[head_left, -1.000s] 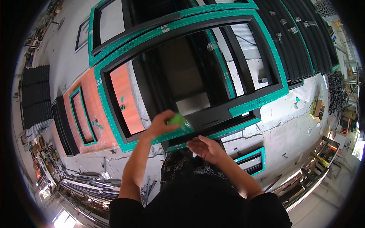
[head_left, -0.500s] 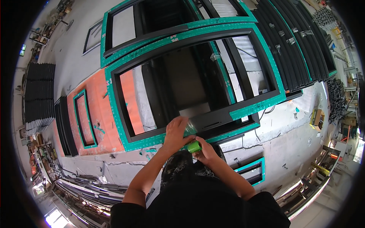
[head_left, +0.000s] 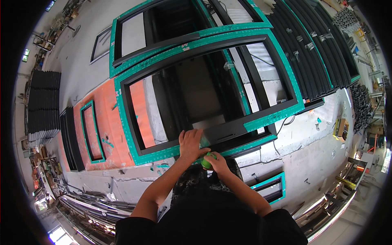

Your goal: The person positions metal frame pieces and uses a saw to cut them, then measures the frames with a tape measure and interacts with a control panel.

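Left hand (head_left: 190,143): flat-fingered at near edge of rectangular green-bordered black frame (head_left: 232,130)
Right hand (head_left: 219,165): now clasps green roll (head_left: 207,161), freeing left

The small, round roll (head_left: 206,163) is bright lime green. The large rectangular metal frame (head_left: 281,69) is matte charcoal black, bordered by a glossy teal-green film strip (head_left: 292,76) that carries rows of fine pale print, dark handwritten strokes and a few pinkish-white marks. A flat orange sheet (head_left: 107,97) is flecked with teal scraps, against a mottled pale-grey concrete floor (head_left: 300,167). The long ribbed bundle of bars (head_left: 295,45) is black, crossed by one thin green line and silvery patches. The person's short-sleeved shirt (head_left: 212,218) is plain black; the dark patterned trousers (head_left: 188,183) show pale, broken linework on black.
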`<state>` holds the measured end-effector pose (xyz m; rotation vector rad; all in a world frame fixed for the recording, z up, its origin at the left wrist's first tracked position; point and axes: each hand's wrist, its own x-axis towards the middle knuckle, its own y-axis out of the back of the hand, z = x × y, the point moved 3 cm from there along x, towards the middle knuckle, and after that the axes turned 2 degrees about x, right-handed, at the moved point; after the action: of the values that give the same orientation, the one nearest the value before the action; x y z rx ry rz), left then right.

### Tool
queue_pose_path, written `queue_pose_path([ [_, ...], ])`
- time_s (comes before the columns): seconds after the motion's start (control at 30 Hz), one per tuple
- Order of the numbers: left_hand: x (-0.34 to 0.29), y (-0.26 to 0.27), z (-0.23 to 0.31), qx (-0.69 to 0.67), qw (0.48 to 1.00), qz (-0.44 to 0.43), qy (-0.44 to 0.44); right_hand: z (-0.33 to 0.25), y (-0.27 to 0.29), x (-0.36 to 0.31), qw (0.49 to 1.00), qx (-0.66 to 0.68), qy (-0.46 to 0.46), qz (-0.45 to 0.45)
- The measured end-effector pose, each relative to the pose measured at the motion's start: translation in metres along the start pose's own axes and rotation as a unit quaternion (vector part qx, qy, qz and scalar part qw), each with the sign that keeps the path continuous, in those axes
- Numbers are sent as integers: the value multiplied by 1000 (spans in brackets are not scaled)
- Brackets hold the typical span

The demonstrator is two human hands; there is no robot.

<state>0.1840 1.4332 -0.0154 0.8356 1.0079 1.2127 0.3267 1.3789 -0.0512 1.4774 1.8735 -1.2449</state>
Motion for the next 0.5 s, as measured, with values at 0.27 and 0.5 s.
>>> queue_pose_path([
  [0.27, -3, -18, 10, 73, 993, 88, 27, -24, -1, -17, 941, -269, 200, 46],
  [0.5, -2, -27, 6, 171, 961, 217, -26, -60, -25, -55, 952, -115, 172, -227],
])
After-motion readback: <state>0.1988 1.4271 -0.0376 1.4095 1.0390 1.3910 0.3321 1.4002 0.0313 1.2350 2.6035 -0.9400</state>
